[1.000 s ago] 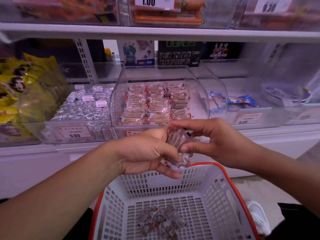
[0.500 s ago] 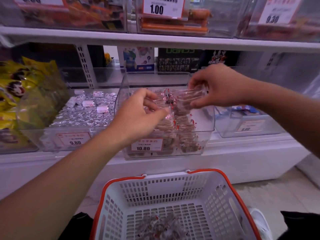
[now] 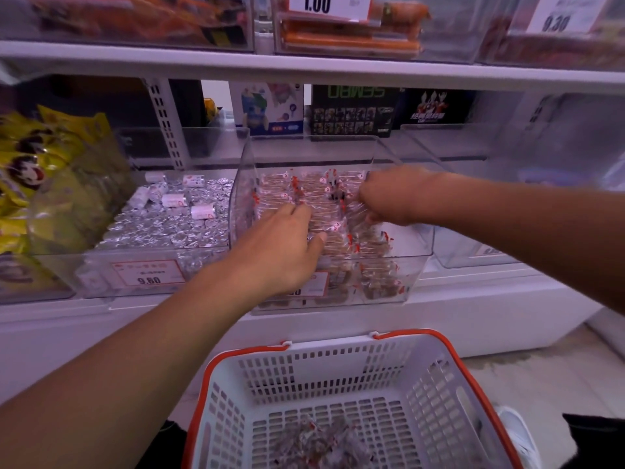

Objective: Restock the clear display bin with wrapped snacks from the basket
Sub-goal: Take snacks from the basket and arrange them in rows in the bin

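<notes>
With my right hand pinching wrapped snacks low inside the clear display bin and my left hand spread flat on the rows, I should lay them aligned, then return to the basket.

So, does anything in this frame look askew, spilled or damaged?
Nothing stands out. The wrapped snacks lie in neat rows in the clear display bin, and the leftover pile sits inside the basket; nothing lies on the floor.
</notes>
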{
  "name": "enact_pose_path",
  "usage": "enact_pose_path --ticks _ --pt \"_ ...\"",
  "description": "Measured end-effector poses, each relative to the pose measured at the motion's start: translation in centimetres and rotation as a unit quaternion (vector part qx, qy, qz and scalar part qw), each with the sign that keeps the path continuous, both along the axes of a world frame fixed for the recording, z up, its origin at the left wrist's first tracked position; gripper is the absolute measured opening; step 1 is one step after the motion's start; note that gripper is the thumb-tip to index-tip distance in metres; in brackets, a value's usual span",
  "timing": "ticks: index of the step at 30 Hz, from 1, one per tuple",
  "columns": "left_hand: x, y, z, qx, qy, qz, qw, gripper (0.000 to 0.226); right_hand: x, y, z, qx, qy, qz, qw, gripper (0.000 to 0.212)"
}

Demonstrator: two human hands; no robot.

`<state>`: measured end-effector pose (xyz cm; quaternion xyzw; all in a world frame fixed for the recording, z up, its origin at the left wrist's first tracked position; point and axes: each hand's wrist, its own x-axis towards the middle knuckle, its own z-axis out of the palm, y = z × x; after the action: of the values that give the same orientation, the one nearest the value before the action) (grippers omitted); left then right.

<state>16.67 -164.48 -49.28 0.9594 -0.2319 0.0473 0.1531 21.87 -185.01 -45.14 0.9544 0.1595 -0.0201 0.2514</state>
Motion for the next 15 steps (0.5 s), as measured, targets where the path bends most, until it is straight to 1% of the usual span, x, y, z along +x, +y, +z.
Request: enact_pose_path --ticks 2,5,8,11,13,15 --pt "0.0 -0.1 -0.2 0.007 0.001 0.005 1.000 0.052 -0.9 0.2 -0.2 -0.063 0.002 -0.005 0.998 0.019" --pt "-0.1 -0.2 -0.4 0.012 0.003 0.007 1.000 0.054 -1.3 0.5 -0.6 -0.103 0.030 -0.024 0.994 0.029" --pt "-0.1 -0.2 -0.5 0.016 0.005 0.006 1.000 0.053 -1.1 0.9 -1.1 -0.129 0.036 -0.046 0.990 0.048" --pt "-0.1 -0.1 -0.6 0.013 -0.001 0.001 1.000 0.053 0.0 0.2 -1.6 -0.203 0.029 -0.057 0.977 0.072" --pt "-0.1 0.0 -0.7 0.007 -0.008 -0.002 1.000 0.052 0.5 -0.2 -1.4 -0.226 0.037 -0.058 0.972 0.075" --pt "-0.2 0.0 -0.7 -0.005 -0.014 -0.005 1.000 0.050 0.4 -0.5 -0.9 -0.207 0.047 -0.054 0.976 0.074"
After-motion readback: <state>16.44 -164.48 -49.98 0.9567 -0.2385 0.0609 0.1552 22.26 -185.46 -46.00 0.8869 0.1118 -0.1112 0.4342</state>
